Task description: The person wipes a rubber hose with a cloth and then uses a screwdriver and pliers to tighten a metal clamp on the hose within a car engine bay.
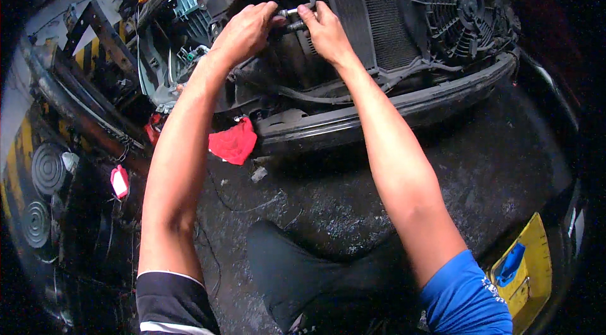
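Note:
Both of my arms reach forward into the open front of a car. My left hand (247, 30) has its fingers curled round the left end of a short, silver-and-dark pipe fitting (290, 13). At the fitting's other end, my right hand (327, 33) pinches with thumb and fingers. A second dark tube-like piece (294, 26) lies just below, between the hands. My fingers partly hide both parts, and whether they are joined to the car cannot be seen. Right of my hands stands the finned radiator (385, 19).
A black round fan (468, 6) sits beside the radiator. Below runs the dark bumper bar (391, 111), with a red cloth (233, 141) at its left end. A headlight housing (189, 16) is at the left. A yellow container (533, 272) with a blue object stands lower right.

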Motion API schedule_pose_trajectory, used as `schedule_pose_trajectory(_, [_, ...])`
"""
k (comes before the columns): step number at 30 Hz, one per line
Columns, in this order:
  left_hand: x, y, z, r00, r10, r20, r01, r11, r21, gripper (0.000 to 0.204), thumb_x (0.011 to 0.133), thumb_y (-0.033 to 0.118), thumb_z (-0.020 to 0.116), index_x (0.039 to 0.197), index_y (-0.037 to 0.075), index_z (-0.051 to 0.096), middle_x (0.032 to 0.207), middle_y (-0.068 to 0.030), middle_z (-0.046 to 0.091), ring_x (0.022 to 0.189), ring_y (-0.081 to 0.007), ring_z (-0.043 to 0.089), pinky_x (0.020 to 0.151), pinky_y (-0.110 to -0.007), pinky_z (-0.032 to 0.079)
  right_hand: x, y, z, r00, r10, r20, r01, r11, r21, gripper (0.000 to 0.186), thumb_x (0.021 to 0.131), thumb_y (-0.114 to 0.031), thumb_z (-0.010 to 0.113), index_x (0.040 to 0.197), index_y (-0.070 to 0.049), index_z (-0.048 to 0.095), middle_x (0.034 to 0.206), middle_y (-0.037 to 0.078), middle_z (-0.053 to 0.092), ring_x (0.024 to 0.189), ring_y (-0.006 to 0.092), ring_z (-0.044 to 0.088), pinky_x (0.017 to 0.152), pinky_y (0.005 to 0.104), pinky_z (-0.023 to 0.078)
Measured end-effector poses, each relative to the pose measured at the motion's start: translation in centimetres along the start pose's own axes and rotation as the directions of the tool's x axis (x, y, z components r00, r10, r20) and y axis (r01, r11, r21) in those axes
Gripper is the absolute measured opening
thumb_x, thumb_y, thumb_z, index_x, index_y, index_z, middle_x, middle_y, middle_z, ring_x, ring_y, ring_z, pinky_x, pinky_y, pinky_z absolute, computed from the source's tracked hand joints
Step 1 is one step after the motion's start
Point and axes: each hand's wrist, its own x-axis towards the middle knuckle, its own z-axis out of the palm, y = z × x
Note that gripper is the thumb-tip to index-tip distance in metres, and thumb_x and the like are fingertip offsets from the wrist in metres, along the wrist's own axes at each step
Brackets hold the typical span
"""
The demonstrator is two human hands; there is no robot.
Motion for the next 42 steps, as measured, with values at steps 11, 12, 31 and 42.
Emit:
schedule_pose_trajectory(11, [-0.6,2.2,1.5,0.971,-0.148,-0.189,0.142,0.989,-0.049,0.032,0.105,0.033,0.059,0.105,0.001,0.057,0.097,-0.0233,0.070,0.094,-0.0443,0.069,0.080,-0.054,0.054,0.6,0.6,-0.4,0.999,0.030,0.040,-0.028,0.999,-0.035,0.048,0.106,-0.047,0.059,0.110,0.001,0.060,0.096,0.020,0.072,0.091,0.0322,0.070,0.081,0.0441,0.052])
schedule_pose_trajectory(12, [-0.6,2.6,1.7,0.971,-0.147,-0.188,0.139,0.989,-0.054,0.032,0.105,0.033,0.059,0.105,0.001,0.057,0.097,-0.0233,0.070,0.094,-0.0443,0.069,0.080,-0.054,0.054,0.7,0.8,-0.5,0.999,0.024,0.033,-0.023,0.999,-0.032,0.048,0.106,-0.047,0.059,0.110,0.001,0.060,0.096,0.020,0.072,0.091,0.0323,0.070,0.080,0.0443,0.051])
schedule_pose_trajectory(31, [-0.7,-0.4,1.4,0.982,0.032,-0.186,-0.049,0.995,-0.087,0.025,0.103,0.027,0.062,0.117,0.006,0.062,0.104,-0.0170,0.067,0.101,-0.0384,0.065,0.085,-0.048,0.054,0.6,1.0,-0.6,0.998,-0.003,0.065,0.004,1.000,-0.015,0.047,0.107,-0.046,0.057,0.108,0.001,0.058,0.093,0.021,0.070,0.090,0.0327,0.069,0.081,0.0453,0.052])
schedule_pose_trajectory(42, [-1.5,3.2,4.6,0.869,-0.213,-0.446,0.228,0.974,-0.022,0.026,0.098,0.020,0.070,0.121,0.009,0.066,0.106,-0.0125,0.070,0.099,-0.0337,0.069,0.084,-0.042,0.057,0.3,0.3,-0.4,0.998,0.050,0.036,-0.049,0.999,-0.018,0.045,0.107,-0.044,0.059,0.111,0.001,0.059,0.095,0.021,0.071,0.092,0.0351,0.070,0.082,0.0457,0.052])
